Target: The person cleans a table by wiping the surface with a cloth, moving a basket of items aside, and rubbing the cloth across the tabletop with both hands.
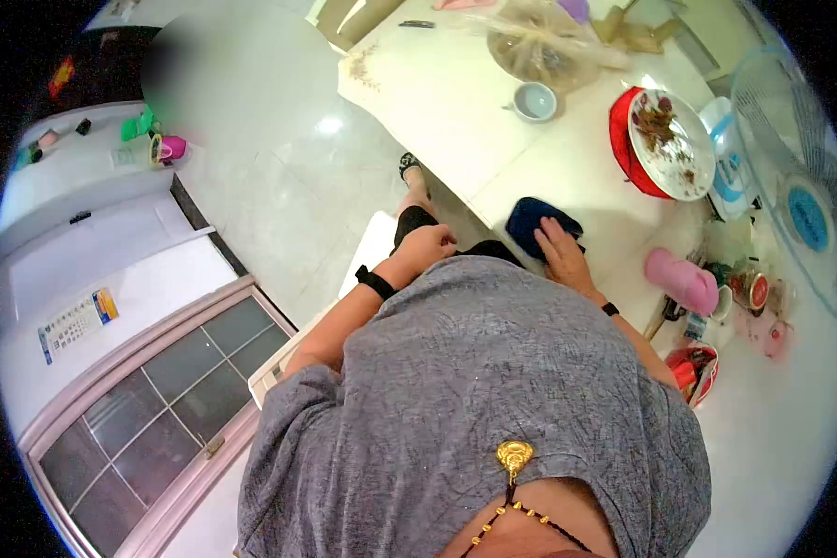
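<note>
My right hand (564, 257) lies flat, fingers stretched out, on a dark blue folded cloth or pad (528, 221) near the edge of the pale table (479, 158). The fingers rest on top and do not wrap around it. Over my lap, by the black shorts (415, 221), is my left hand (430, 244). Its fingers look loosely curled in, and nothing shows in them. Black bands circle both wrists.
On the table stand a white cup (534, 101), a bowl under clear plastic (530, 51), and a plate with food scraps (702, 163) over a red round thing (620, 139). Farther right are a pink cup-like container (682, 279) and a fan (800, 177). A chair (374, 244) is beneath me.
</note>
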Available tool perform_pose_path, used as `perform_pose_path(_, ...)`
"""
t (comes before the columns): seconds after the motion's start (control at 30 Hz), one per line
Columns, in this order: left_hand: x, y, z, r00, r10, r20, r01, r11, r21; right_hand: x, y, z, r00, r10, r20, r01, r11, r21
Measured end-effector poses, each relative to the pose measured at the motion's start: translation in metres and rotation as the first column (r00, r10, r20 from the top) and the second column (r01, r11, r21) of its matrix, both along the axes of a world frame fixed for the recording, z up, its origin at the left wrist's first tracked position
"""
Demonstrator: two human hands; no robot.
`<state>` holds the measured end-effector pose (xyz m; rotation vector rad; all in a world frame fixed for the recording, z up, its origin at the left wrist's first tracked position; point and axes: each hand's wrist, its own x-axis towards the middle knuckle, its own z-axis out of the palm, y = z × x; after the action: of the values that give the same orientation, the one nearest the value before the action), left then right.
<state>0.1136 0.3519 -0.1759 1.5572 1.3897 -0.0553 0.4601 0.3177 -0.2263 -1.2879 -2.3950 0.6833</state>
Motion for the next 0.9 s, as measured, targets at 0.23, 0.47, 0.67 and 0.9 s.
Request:
perform_pose_path(0.23,-0.069,0.090,-0.028,0.989,-0.141,0.032,0.137,0.984,0.116,-0.124,0.100,0.000,0.928,0.371,0.033,-0.372,0.928,0.013)
perform_pose_path(0.47,-0.207,0.165,-0.019,0.999,-0.018,0.046,0.020,0.998,-0.053,-0.246,0.191,0.023,0.966,0.256,0.034,-0.249,0.957,-0.151)
perform_pose_path(0.67,-0.307,0.168,-0.045,0.978,0.165,-0.127,-0.180,0.977,-0.116,-0.346,0.271,0.019,0.978,0.196,0.076,-0.195,0.981,-0.019)
perform_pose_path(0.9,-0.321,0.161,-0.055,0.935,0.343,-0.091,-0.350,0.932,-0.089,-0.333,0.267,0.021,0.977,0.210,0.047,-0.206,0.974,-0.090)
